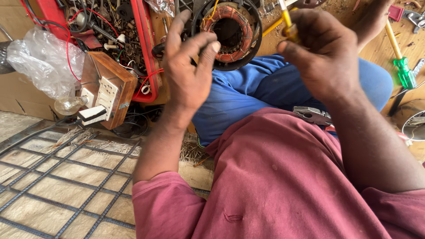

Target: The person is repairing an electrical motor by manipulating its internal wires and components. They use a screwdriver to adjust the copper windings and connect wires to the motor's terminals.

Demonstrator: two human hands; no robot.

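My left hand (189,66) is raised in front of me, fingers apart and slightly curled, holding nothing that I can see. My right hand (325,55) is closed around a thin yellow tool or sleeve (288,24) that sticks up from my fingers. Just beyond both hands stands a round motor stator (230,33) with copper-coloured windings in a black frame, resting above my blue trouser leg (265,88). Metal pliers (312,115) lie on my lap below the right wrist.
A red toolbox (144,48) full of wires and parts is at the left. A wooden switch board (106,86) with a bulb (68,105) sits beside a plastic bag (42,59). A green-handled screwdriver (403,71) lies on the wooden floor. A steel rebar grid (57,177) covers the lower left.
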